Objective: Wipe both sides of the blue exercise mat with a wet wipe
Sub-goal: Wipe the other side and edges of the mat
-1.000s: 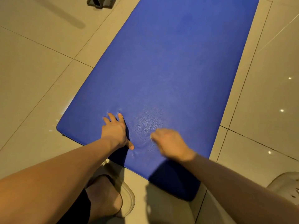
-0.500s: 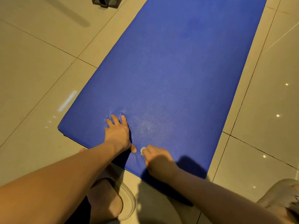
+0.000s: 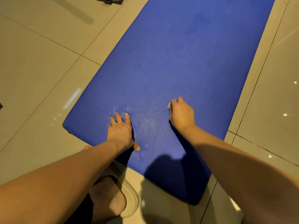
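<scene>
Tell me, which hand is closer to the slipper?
The left hand. It presses flat on the blue mat just beyond the slipper; the right hand is farther up the mat and off to the right, holding the wet wipe.

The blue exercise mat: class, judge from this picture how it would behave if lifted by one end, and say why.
The blue exercise mat would probably sag rather than stay stiff: it dimples under the left hand. Its thick edge suggests some weight.

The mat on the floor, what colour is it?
Blue. The mat shows best in the head view, lying flat on beige tiles.
</scene>
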